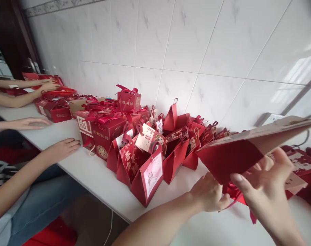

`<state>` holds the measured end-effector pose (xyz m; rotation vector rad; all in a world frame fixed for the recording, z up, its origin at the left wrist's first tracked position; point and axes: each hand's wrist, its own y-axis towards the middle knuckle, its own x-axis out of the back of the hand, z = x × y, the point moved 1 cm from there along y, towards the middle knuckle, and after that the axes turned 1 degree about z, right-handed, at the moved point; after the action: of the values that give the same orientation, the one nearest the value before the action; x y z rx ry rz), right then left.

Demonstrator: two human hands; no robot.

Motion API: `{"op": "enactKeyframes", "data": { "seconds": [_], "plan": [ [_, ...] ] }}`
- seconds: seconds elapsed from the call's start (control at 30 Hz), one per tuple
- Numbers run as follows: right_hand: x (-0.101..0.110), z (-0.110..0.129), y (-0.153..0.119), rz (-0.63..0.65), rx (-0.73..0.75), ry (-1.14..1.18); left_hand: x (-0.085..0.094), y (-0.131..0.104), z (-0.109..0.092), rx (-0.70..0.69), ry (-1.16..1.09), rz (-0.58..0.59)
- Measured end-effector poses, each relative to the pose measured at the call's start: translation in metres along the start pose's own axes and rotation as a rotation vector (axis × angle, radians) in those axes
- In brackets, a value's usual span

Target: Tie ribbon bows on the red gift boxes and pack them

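A dark red paper gift box [229, 157] with a pale printed side is tilted up at the right. My right hand [270, 191] holds it from below, thumb toward me and fingers against its underside. My left hand [209, 193] is closed at the box's lower corner, with a crimson ribbon [234, 201] at its fingertips. The ribbon's tail hangs between my two hands. Part of my left fingers is hidden by the box. Left of my hands stand several red pointed gift boxes [147, 174] with looped ribbon tops and printed tags.
Cube-shaped red boxes [109, 133] with bows crowd the white table [86, 171] along the tiled wall [186, 44]. At left are other people's arms [39, 164] and a red basin [60, 91]. More red boxes [304, 171] lie at right, near a wall socket [272, 118].
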<state>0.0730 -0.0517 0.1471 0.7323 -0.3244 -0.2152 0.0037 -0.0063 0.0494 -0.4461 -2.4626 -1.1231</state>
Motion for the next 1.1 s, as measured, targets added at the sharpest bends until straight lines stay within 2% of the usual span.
{"op": "enactKeyframes", "data": {
  "seconds": [0.1, 0.2, 0.27, 0.37, 0.47, 0.57, 0.67, 0.8, 0.83, 0.9, 0.97, 1.1],
  "plan": [
    [-0.003, -0.013, 0.008, 0.015, -0.040, -0.010, -0.017, -0.005, 0.024, -0.063, 0.064, -0.002],
    [0.003, -0.019, 0.017, -0.008, 0.006, -0.057, -0.015, -0.008, 0.028, -0.101, 0.078, -0.017],
    [0.017, -0.020, 0.018, -0.038, 0.060, -0.089, -0.010, -0.008, 0.026, -0.108, 0.086, -0.002],
    [0.055, -0.026, 0.006, -0.135, 0.111, -0.184, -0.005, -0.006, 0.025, -0.120, 0.108, -0.013],
    [0.106, -0.040, -0.022, -0.279, 0.097, -0.316, -0.006, -0.004, 0.026, -0.143, 0.105, -0.024],
    [0.150, -0.059, -0.061, -0.436, 0.002, -0.471, -0.007, -0.002, 0.029, -0.165, 0.134, -0.026],
    [0.174, -0.069, -0.104, -0.443, -0.154, -0.518, -0.004, 0.000, 0.032, -0.158, 0.124, -0.048],
    [0.174, -0.055, -0.148, -0.207, -0.268, -0.334, 0.004, 0.006, 0.021, -0.196, 0.086, -0.211],
    [0.170, -0.048, -0.155, -0.149, -0.309, -0.266, 0.006, 0.008, 0.013, -0.212, 0.060, -0.232],
    [0.161, -0.033, -0.166, -0.034, -0.431, -0.091, 0.005, 0.009, -0.010, -0.225, -0.015, -0.199],
    [0.150, -0.020, -0.173, 0.039, -0.546, 0.165, -0.002, 0.010, -0.036, -0.106, -0.179, -0.041],
    [0.130, -0.013, -0.184, 0.116, -0.631, 0.683, -0.020, 0.013, -0.081, 0.333, -0.646, 0.356]
  ]
}}
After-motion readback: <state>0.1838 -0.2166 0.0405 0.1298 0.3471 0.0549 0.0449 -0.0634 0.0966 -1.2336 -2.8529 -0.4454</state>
